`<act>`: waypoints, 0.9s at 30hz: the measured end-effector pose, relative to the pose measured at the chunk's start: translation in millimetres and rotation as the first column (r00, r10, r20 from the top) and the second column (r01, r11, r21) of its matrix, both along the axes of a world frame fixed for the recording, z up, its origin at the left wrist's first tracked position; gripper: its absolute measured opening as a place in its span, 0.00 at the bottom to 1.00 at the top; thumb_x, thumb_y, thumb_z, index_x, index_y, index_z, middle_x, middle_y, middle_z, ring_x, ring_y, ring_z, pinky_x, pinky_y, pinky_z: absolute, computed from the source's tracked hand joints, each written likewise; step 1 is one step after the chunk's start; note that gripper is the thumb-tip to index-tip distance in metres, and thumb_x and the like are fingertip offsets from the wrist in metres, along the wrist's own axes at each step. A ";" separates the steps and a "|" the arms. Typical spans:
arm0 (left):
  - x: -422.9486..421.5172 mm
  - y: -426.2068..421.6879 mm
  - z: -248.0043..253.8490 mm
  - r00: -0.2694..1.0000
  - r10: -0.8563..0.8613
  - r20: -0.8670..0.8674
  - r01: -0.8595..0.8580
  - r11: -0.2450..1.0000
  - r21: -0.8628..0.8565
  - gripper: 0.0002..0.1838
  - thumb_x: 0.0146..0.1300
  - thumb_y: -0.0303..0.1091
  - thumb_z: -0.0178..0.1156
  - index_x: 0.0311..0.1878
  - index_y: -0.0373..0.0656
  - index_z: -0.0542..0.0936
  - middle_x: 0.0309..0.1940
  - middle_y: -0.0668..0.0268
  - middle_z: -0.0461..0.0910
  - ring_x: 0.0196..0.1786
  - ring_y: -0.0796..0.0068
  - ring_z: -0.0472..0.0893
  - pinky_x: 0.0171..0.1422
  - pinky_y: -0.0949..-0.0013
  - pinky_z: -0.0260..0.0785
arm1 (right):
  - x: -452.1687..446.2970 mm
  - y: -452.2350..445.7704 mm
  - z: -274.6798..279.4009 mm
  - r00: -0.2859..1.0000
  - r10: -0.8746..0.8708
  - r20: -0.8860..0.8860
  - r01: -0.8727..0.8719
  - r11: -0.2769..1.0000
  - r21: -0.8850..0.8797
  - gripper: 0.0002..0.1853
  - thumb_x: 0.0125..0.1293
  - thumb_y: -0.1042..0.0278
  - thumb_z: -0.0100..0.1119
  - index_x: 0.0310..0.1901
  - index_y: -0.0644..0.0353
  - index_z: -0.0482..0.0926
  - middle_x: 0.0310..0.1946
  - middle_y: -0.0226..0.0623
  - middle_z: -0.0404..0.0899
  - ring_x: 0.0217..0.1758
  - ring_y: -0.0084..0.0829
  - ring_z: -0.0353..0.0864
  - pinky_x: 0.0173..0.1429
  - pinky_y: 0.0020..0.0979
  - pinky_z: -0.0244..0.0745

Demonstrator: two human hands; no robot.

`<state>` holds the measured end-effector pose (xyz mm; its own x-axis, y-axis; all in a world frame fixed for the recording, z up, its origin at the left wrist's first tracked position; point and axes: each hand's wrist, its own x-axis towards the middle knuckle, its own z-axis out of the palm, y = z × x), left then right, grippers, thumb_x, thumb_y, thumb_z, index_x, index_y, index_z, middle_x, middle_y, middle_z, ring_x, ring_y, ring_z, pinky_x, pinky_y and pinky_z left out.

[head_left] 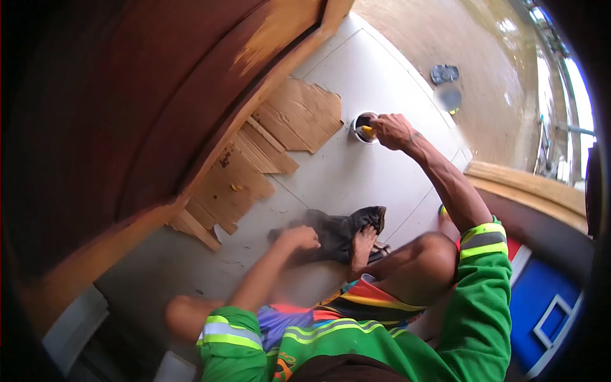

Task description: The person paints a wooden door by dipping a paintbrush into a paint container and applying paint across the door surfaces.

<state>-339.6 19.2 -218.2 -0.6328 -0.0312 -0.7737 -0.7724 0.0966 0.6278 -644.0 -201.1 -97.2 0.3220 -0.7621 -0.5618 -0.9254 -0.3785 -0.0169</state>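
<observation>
My right hand (393, 131) is closed around the yellow handle of a paintbrush (367, 130). The brush's lower end is hidden inside a white tub (357, 135) of dark liquid on the tiled floor. My left hand (304, 238) is curled into a fist above a dark, crumpled cloth or bag (334, 232); its palm side is hidden, so I cannot tell whether anything is in it. One bare foot (363, 244) rests against that dark item.
A dark brown panelled door (172, 83) with a lighter streaked patch stands at the left. Torn cardboard (299, 118) lies along its foot on the pale tiles (356, 181). Outside the sill is a dark sandal (444, 74). A blue panel (541, 299) is at the right.
</observation>
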 end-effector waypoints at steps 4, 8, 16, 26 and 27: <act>55.8 -71.9 32.4 0.989 -0.147 0.013 0.147 0.979 -0.140 0.24 0.64 0.52 0.60 0.57 0.48 0.83 0.54 0.52 0.83 0.59 0.50 0.80 0.64 0.55 0.72 | 32.7 7.9 2.1 0.996 -0.082 -0.045 0.085 0.994 0.073 0.12 0.67 0.73 0.48 0.39 0.60 0.85 0.27 0.49 0.84 0.30 0.45 0.86 0.34 0.43 0.80; 113.7 -141.8 134.6 0.960 -0.167 0.223 0.226 0.935 -0.274 0.30 0.68 0.53 0.58 0.67 0.44 0.75 0.59 0.51 0.80 0.62 0.49 0.78 0.67 0.55 0.70 | 54.6 34.1 2.7 0.983 -0.178 0.039 0.177 0.984 0.027 0.12 0.66 0.71 0.48 0.35 0.62 0.83 0.28 0.50 0.84 0.29 0.46 0.86 0.33 0.45 0.80; 142.0 -152.7 145.2 0.962 0.225 -0.152 -0.246 0.960 -0.132 0.27 0.74 0.46 0.56 0.70 0.40 0.71 0.63 0.57 0.77 0.65 0.68 0.76 0.70 0.64 0.66 | 115.9 91.5 -2.4 0.925 -0.379 0.023 0.378 0.926 0.018 0.15 0.67 0.53 0.58 0.42 0.54 0.87 0.35 0.42 0.88 0.38 0.40 0.88 0.41 0.42 0.82; 243.9 -25.7 75.7 0.788 0.565 -0.244 -0.611 0.769 -0.190 0.26 0.74 0.44 0.56 0.68 0.35 0.73 0.63 0.50 0.77 0.67 0.59 0.75 0.70 0.61 0.66 | 148.4 161.3 -3.9 0.877 -0.459 0.140 0.479 0.855 -0.200 0.07 0.62 0.68 0.58 0.36 0.56 0.85 0.33 0.47 0.85 0.35 0.46 0.87 0.39 0.44 0.81; 260.9 -6.8 78.2 0.722 0.662 -0.202 -0.691 0.702 -0.170 0.25 0.74 0.42 0.55 0.67 0.36 0.73 0.62 0.52 0.78 0.65 0.61 0.77 0.68 0.62 0.68 | 147.5 168.7 -1.8 0.860 -0.488 0.151 0.510 0.830 -0.224 0.07 0.62 0.69 0.58 0.38 0.57 0.84 0.34 0.47 0.84 0.35 0.46 0.87 0.39 0.44 0.81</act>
<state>-78.6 12.5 -140.0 -0.4578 -0.6437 -0.6133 -0.6062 -0.2786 0.7449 -496.4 -32.4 -99.0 -0.1032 -0.9413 -0.3214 -0.9886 0.1326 -0.0710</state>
